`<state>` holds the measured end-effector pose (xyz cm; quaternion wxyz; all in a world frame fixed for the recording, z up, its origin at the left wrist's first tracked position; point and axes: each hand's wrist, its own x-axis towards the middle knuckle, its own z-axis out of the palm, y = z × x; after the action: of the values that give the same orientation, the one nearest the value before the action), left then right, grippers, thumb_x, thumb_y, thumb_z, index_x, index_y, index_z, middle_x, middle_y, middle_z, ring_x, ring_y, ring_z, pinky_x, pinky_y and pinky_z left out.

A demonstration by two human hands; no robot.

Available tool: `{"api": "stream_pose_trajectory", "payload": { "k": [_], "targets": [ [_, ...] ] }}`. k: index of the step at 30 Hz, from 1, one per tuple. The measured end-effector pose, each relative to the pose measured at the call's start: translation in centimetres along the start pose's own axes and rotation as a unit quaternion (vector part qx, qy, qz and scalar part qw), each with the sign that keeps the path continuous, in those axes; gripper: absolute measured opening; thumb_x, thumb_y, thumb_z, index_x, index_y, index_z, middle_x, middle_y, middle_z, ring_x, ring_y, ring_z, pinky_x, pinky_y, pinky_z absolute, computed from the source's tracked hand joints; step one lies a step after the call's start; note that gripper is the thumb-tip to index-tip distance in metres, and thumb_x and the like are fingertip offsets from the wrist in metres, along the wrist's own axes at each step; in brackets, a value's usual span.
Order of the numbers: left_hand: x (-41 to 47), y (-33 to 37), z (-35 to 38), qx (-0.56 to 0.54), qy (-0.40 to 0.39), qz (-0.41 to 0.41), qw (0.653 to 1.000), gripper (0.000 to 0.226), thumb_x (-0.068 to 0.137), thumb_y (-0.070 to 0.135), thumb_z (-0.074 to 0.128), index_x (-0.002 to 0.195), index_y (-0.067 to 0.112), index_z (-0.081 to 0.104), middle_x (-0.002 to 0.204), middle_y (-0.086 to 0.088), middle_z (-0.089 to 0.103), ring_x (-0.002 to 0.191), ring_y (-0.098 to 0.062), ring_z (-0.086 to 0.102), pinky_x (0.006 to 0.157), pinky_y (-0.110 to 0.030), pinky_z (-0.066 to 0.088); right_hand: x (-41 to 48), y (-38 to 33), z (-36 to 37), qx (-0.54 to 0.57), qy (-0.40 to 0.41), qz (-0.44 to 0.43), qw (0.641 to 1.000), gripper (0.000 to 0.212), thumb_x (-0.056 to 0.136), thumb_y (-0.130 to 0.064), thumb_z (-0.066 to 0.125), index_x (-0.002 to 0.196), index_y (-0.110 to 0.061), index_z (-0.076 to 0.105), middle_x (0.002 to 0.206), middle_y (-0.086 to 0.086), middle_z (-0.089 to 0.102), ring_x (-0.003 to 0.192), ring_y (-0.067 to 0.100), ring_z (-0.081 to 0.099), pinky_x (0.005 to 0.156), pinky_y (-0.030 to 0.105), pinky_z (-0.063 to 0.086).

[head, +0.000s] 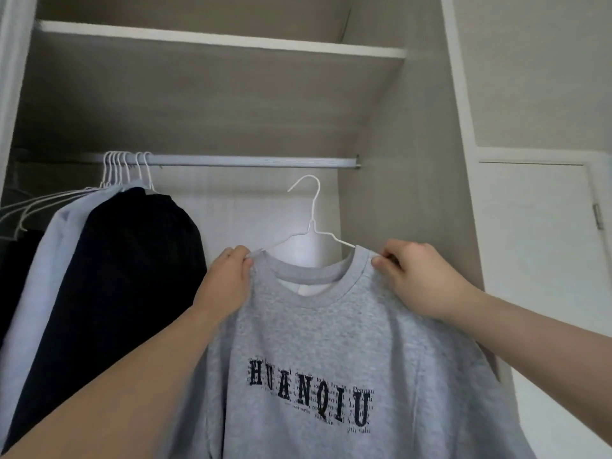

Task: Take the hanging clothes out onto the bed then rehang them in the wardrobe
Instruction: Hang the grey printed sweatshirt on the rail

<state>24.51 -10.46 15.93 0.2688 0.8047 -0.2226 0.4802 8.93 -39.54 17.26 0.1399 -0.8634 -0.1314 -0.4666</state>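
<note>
While the left hand (228, 283) and right hand (417, 279) each pinch a shoulder of the grey sweatshirt (331, 342), its white wire hanger (311, 223) is held up under the wardrobe rail (251, 160).
Both sets of fingers are curled onto cloth and wire at either side of the collar, and the hanger's long axis runs from one hand to the other, roughly parallel to the rail. The hook rises midway between the fingers and above them, with its open side facing the left hand. It has not yet reached the rail, which lies higher and apparently farther back. The bare stretch of rail is directly above the fingers. The black garment (132, 260) already hung lies beyond the left hand, so rehanging probably needs a lift up and over.
</note>
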Motion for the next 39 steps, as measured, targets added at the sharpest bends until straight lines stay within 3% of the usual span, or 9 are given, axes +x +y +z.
{"api": "stream_pose_trajectory", "payload": {
  "k": [6,9,11,13,16,24,29,35,39],
  "targets": [
    [6.1,-1.1,4.3,-0.048,0.006,-0.034,0.998,0.022,0.107,0.025,0.035,0.095,0.014,0.050,0.098,-0.009,0.052,0.095,-0.027,0.051,0.079,-0.036,0.039,5.1,-0.3,0.9,-0.011,0.026,0.037,0.999,0.025,0.099,-0.027,0.048,0.082,-0.011,0.059,0.079,0.008,0.063,0.083,0.030,0.057,0.068,0.036,0.042],
    [8.6,-1.4,6.8,-0.111,0.014,-0.084,0.990,0.028,0.106,0.027,0.036,0.107,0.008,0.057,0.109,-0.017,0.057,0.107,-0.035,0.053,0.092,-0.042,0.043,7.7,-0.2,1.3,-0.023,0.045,0.067,0.997,0.026,0.098,-0.027,0.049,0.081,-0.010,0.059,0.081,0.009,0.063,0.082,0.030,0.057,0.065,0.032,0.036],
    [10.1,-1.4,8.6,-0.148,0.017,-0.115,0.982,0.034,0.106,0.030,0.037,0.124,0.010,0.058,0.128,-0.020,0.055,0.123,-0.038,0.048,0.105,-0.042,0.039,9.3,0.1,1.5,-0.038,0.055,0.088,0.994,0.026,0.097,-0.027,0.049,0.081,-0.010,0.060,0.083,0.009,0.063,0.080,0.029,0.056,0.066,0.029,0.034],
    [11.2,-1.2,10.3,-0.173,0.010,-0.129,0.976,0.047,0.106,0.037,0.037,0.145,0.013,0.045,0.151,-0.016,0.041,0.142,-0.034,0.033,0.118,-0.041,0.025,10.6,0.5,1.9,-0.060,0.063,0.108,0.990,0.024,0.097,-0.026,0.049,0.080,-0.012,0.059,0.085,0.010,0.062,0.080,0.028,0.054,0.067,0.028,0.033],
    [12.4,-0.8,13.0,-0.213,-0.026,-0.126,0.969,0.065,0.102,0.054,0.033,0.157,0.021,0.024,0.165,-0.008,0.018,0.152,-0.026,0.011,0.124,-0.043,0.011,12.9,0.9,2.4,-0.080,0.078,0.132,0.985,0.026,0.096,-0.025,0.050,0.073,-0.014,0.054,0.087,0.012,0.062,0.081,0.030,0.056,0.067,0.027,0.033],
    [14.2,0.3,19.3,-0.313,-0.173,-0.043,0.933,0.121,0.061,0.102,0.024,0.159,0.033,0.002,0.166,0.013,0.001,0.153,-0.019,0.010,0.122,-0.052,0.014,19.6,1.4,4.7,-0.109,0.120,0.178,0.970,0.022,0.094,-0.023,0.051,0.087,-0.006,0.063,0.099,0.018,0.066,0.085,0.030,0.056,0.071,0.026,0.035],
    [16.3,0.1,22.0,-0.387,-0.166,-0.029,0.907,0.125,0.061,0.099,0.036,0.160,0.029,0.005,0.167,0.009,0.004,0.152,-0.018,0.014,0.123,-0.046,0.017,23.0,1.1,6.4,-0.122,0.130,0.192,0.965,0.025,0.094,-0.029,0.055,0.097,-0.006,0.064,0.093,0.011,0.057,0.082,0.026,0.049,0.071,0.024,0.034],
    [17.0,-0.7,24.4,-0.384,-0.169,-0.016,0.907,0.121,0.066,0.094,0.044,0.160,0.028,0.002,0.167,0.011,0.000,0.153,-0.018,0.009,0.123,-0.045,0.016,22.7,1.9,8.3,-0.171,0.096,0.200,0.960,0.019,0.093,-0.026,0.056,0.084,-0.011,0.062,0.093,0.013,0.062,0.092,0.031,0.059,0.070,0.024,0.034],
    [17.8,-1.2,25.3,-0.387,-0.158,-0.004,0.909,0.124,0.065,0.090,0.052,0.159,0.028,0.001,0.167,0.011,0.001,0.153,-0.020,0.010,0.123,-0.045,0.017,22.6,2.0,8.0,-0.185,0.086,0.210,0.956,0.025,0.091,-0.030,0.059,0.086,-0.007,0.065,0.092,0.014,0.063,0.083,0.029,0.054,0.069,0.025,0.035]
  ]
}}
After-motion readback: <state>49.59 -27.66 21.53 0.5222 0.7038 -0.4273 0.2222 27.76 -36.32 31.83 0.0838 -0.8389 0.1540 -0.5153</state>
